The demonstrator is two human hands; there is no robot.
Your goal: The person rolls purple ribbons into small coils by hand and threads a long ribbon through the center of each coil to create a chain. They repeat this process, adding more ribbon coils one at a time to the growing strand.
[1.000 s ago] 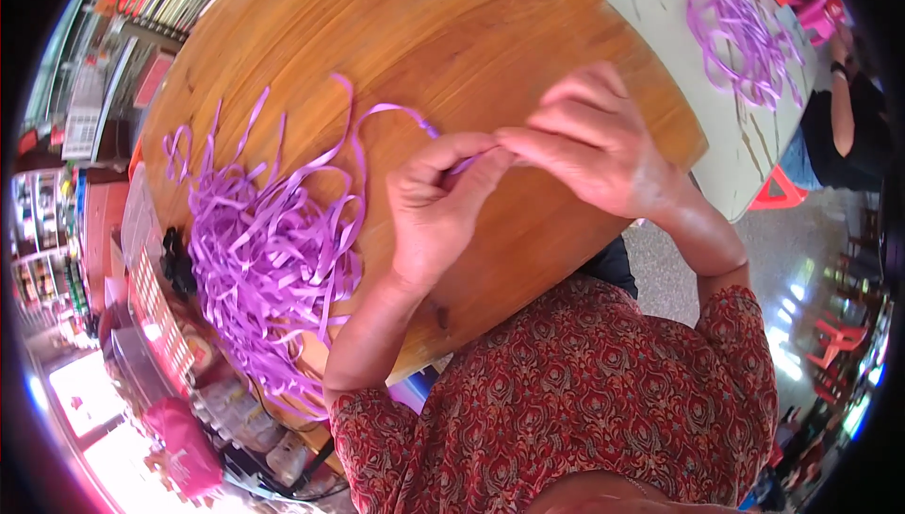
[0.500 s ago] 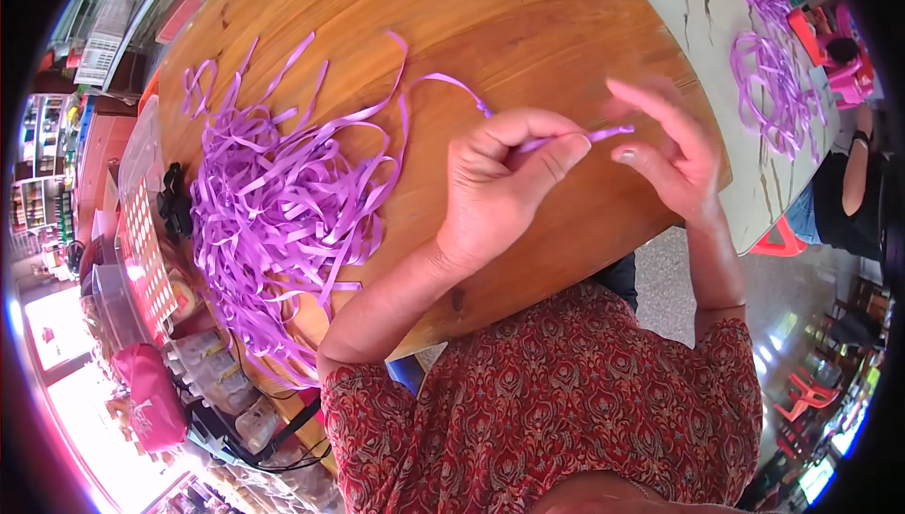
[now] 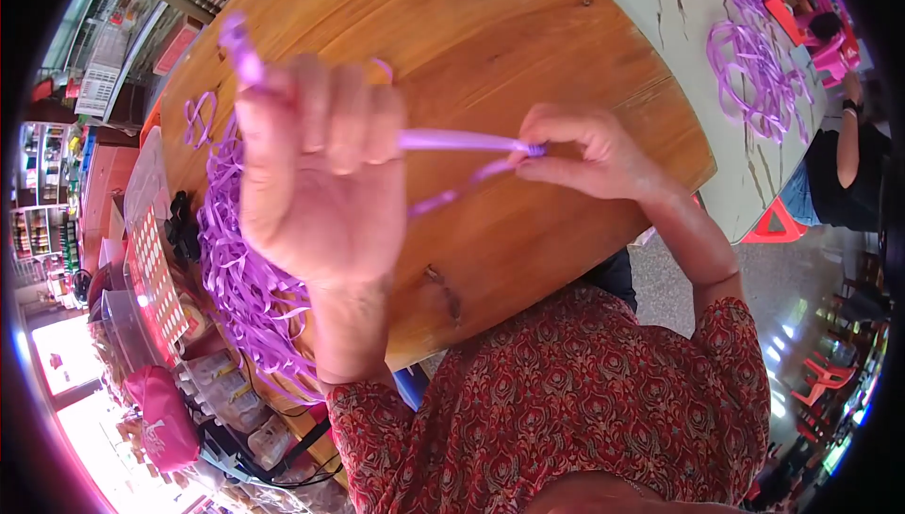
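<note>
A purple ribbon (image 3: pixel 457 140) runs taut between my two raised hands above the wooden table. My left hand (image 3: pixel 320 165), slightly blurred, has its fingers curled round it, and a loose end sticks up past the thumb side. My right hand (image 3: pixel 575 151) pinches the ribbon at a small coiled or knotted spot between thumb and fingertips. A second strand slants from that pinch back down toward my left wrist. Behind my left hand lies a large tangled heap of purple ribbons (image 3: pixel 247 278), partly hidden by the hand and forearm.
The round wooden table (image 3: pixel 500 259) fills the middle. A pale marbled table (image 3: pixel 674 28) adjoins it at the right, with more purple ribbons (image 3: pixel 754 80) on it. Another person's arm (image 3: pixel 848 141) is beyond. Boxes, bags and a pink pouch (image 3: pixel 162 420) crowd the left side.
My left hand has moved left and up, drawing the ribbon out. My right hand, open before, has moved left and now pinches the ribbon.
</note>
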